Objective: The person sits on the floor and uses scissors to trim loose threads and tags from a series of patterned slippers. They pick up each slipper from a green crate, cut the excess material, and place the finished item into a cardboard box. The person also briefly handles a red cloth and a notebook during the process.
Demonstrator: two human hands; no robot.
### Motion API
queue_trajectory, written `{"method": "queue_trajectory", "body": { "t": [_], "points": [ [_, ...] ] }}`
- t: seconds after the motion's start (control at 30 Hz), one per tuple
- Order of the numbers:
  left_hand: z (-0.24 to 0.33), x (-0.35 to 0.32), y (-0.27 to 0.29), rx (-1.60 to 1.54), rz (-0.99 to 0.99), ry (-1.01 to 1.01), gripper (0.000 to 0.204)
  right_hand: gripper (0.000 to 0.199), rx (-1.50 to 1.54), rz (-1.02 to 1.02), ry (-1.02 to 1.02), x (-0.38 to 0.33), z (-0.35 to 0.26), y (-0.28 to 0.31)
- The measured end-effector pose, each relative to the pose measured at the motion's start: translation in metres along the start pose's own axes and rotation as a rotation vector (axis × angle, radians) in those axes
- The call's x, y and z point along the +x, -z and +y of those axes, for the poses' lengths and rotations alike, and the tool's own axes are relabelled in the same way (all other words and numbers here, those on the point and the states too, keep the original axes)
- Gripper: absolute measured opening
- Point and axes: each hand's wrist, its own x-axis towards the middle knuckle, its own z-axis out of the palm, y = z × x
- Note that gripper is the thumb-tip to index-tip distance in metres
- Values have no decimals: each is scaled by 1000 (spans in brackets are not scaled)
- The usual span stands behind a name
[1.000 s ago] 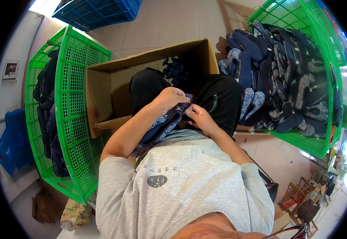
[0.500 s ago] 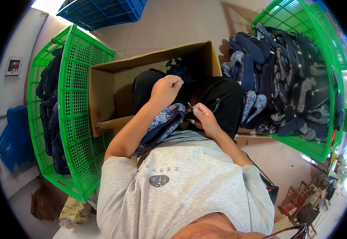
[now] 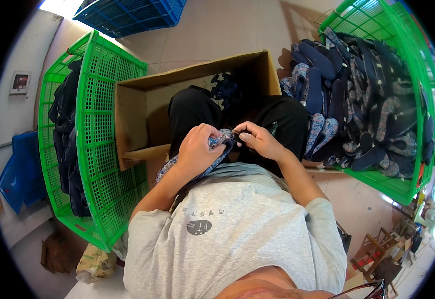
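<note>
A blue floral slipper [image 3: 222, 135] with a dark navy lining lies across my lap, close against my shirt. My left hand [image 3: 197, 150] is closed round its upper edge, thumb and fingers pinching the fabric. At the slipper's end, my right hand [image 3: 263, 140] is closed on a small, thin dark tool [image 3: 234, 132]. Its tip meets the slipper's edge, but the fingers hide most of it, so its exact kind does not show. Beyond my knees, dark scraps [image 3: 225, 90] lie in an open cardboard box [image 3: 130, 119].
At the right, a green plastic crate [image 3: 402, 193] overflows with navy and floral slippers [image 3: 322, 94]. A second green crate [image 3: 98, 124] with dark items stands at the left, beside the box. A blue crate [image 3: 132, 17] sits at the far side on the tiled floor.
My left hand has come back from above the box and taken hold of the slipper. The slipper's end has risen towards my right hand, which has shifted slightly up with the tool.
</note>
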Motion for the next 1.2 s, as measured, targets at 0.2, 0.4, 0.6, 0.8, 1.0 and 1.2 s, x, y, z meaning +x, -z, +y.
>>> {"method": "queue_trajectory", "body": {
  "t": [0.2,0.4,0.6,0.8,1.0,1.2],
  "points": [
    [-2,-4,-13,137,55,-87,29,27,-89,-87,6,9,2,6],
    [-6,-5,-22,175,107,-157,19,23,-175,-128,-89,11,-12,6],
    [-6,-5,-26,155,248,-196,13,21,-233,-146,-114,14,-12,10],
    [-6,-4,-26,137,273,-210,13,21,-220,-145,-95,14,-6,9],
    [-7,-4,-28,141,259,-211,12,19,-212,-89,-40,16,4,9],
    [-9,-3,-22,127,264,-232,12,16,-219,-116,-24,19,-6,7]
  ]
}}
